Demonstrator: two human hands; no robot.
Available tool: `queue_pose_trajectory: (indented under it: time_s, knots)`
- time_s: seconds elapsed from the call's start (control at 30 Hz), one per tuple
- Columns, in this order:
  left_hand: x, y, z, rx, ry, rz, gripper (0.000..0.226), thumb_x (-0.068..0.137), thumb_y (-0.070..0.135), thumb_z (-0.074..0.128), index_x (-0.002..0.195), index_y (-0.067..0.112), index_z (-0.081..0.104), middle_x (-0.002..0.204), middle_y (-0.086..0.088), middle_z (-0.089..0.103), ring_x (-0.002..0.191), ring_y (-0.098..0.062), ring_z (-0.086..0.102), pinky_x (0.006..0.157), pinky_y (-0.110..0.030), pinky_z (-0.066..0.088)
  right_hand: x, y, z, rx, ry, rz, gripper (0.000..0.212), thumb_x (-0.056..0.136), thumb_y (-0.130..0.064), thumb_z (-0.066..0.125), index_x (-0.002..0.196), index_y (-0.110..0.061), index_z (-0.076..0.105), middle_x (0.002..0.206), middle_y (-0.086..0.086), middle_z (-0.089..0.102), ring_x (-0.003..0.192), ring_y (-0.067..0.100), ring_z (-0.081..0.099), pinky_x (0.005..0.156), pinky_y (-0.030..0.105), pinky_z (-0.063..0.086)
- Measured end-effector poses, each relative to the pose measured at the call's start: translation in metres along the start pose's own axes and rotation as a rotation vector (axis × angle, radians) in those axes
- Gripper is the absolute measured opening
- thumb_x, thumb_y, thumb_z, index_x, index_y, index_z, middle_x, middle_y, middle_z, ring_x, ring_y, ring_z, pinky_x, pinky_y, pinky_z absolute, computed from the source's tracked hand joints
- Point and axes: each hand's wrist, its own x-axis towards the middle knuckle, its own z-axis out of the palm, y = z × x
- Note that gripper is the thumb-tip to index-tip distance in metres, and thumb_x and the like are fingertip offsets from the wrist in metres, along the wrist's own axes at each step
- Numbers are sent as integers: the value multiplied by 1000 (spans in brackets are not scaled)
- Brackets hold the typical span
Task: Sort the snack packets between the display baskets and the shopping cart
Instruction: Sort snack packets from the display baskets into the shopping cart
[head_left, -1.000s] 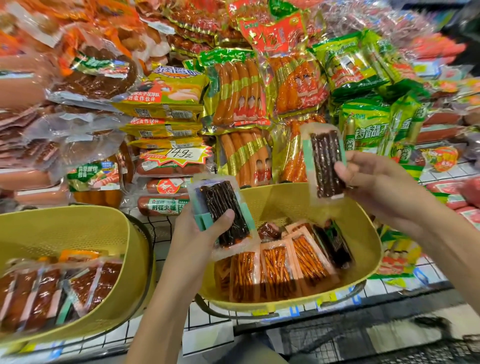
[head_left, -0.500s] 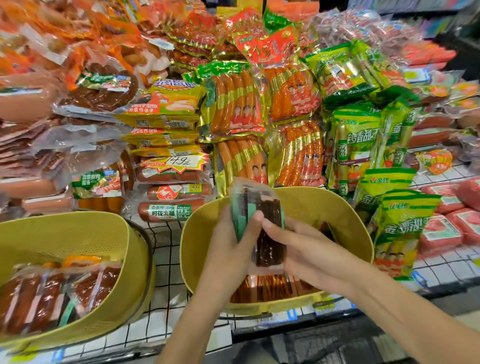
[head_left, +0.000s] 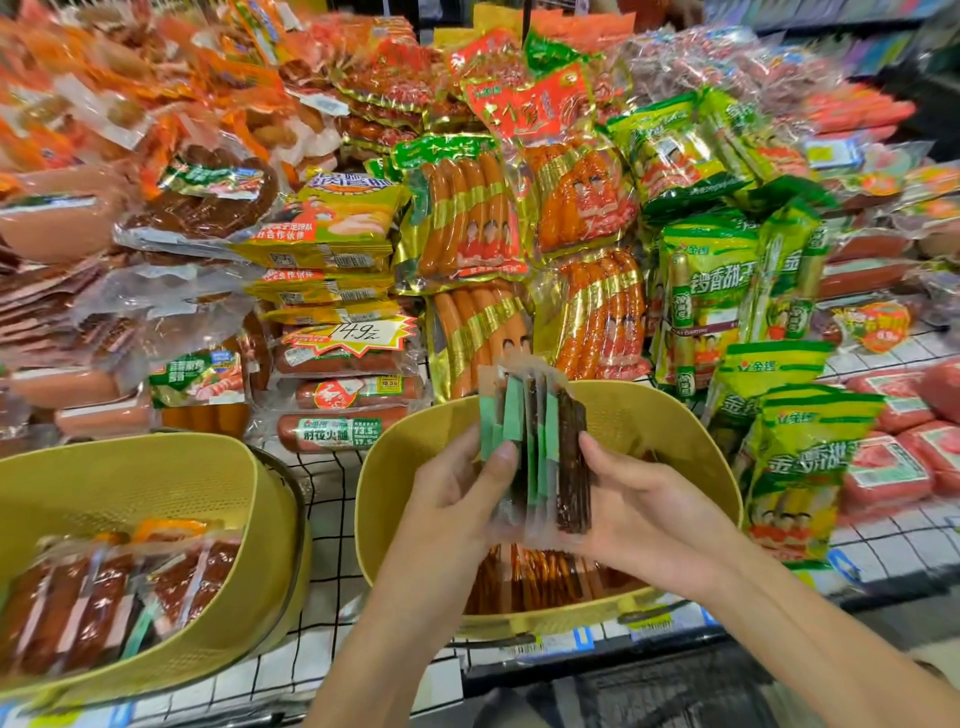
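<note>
A shop; packaged sausages (head_left: 470, 218) heaped on display; handwritten price tag (head_left: 356, 332); wire shelving (head_left: 883, 540).

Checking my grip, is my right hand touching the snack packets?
Touching. Head view: the right hand pinches the right edge of the snack packets, thumb on front.

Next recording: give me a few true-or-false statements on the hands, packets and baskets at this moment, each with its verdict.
1. The left hand and right hand hold one stack of dark packets. True.
2. The left basket holds reddish packets. True.
3. The stack is above the left basket. False: it is above the right basket.
4. The right basket is empty. False: orange packets lie in it.
5. The dark packets' labels are red. False: the labels are green.
</note>
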Motion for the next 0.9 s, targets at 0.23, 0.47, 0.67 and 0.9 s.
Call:
queue_pose_trajectory:
  time_s: [0.23, 0.47, 0.67, 0.9]
  knots:
    - [3, -2, 0, 263, 78, 104, 39, 86, -9, 58, 112, 19, 59, 102, -3, 73, 97, -17, 69, 87, -38, 56, -1, -1, 2, -110, 10, 1, 45, 102, -23, 40, 144, -7, 37, 149, 21, 35, 138, 36, 32, 114, 59, 19]
    - [6, 1, -9, 292, 252, 165, 46, 85, -9, 55, 109, 31, 54, 99, 2, 71, 93, -9, 68, 79, -27, 57, -7, -8, 1, -214, 73, -129, 48, 95, -10, 48, 142, -8, 39, 141, 23, 45, 130, 40, 44, 104, 58, 37]
    - [9, 0, -2, 217, 187, 116, 44, 71, 25, 74, 111, 31, 57, 99, 17, 72, 95, -2, 68, 78, -20, 56, -33, -8, 13, -245, 117, -230, 42, 91, -6, 54, 132, -9, 52, 134, 20, 54, 122, 35, 54, 89, 48, 52]
    - [1, -9, 36, 122, -158, -69, 61, 75, 34, 76, 131, 35, 52, 132, 1, 60, 118, -23, 59, 85, -46, 56, -113, 29, 24, -135, 430, -561, 46, 81, -7, 63, 126, -1, 56, 126, 21, 60, 108, 31, 64, 81, 43, 56]
